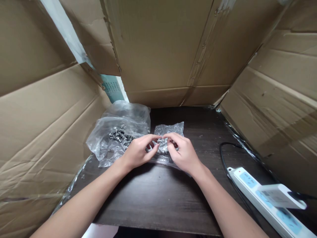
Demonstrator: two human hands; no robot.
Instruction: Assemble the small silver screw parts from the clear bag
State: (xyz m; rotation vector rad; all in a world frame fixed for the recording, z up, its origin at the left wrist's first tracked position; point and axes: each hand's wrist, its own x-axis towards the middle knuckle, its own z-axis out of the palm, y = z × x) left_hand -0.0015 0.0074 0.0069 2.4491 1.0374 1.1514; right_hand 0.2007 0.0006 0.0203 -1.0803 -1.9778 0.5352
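Note:
My left hand (pixel 142 149) and my right hand (pixel 182 151) meet over the middle of the table, fingers curled and fingertips close together. A small shiny metal fastener (pixel 161 140) shows between the thumbs and index fingers, and both hands seem to pinch it; its exact shape is too small to tell. Just beneath and behind the fingers lies a small clear plastic bag (pixel 173 129), partly hidden by my right hand. Left of my left hand, a pile of metal bolts (pixel 120 135) lies in a larger, open clear plastic bag (pixel 99 130).
A dark wooden table (pixel 158 195) carries everything. Cardboard walls (pixel 160 46) surround it on the left, back and right. At the right lie a white power strip (pixel 257 195) with a white plug-in adapter (pixel 279 195) and a black cable (pixel 223 155).

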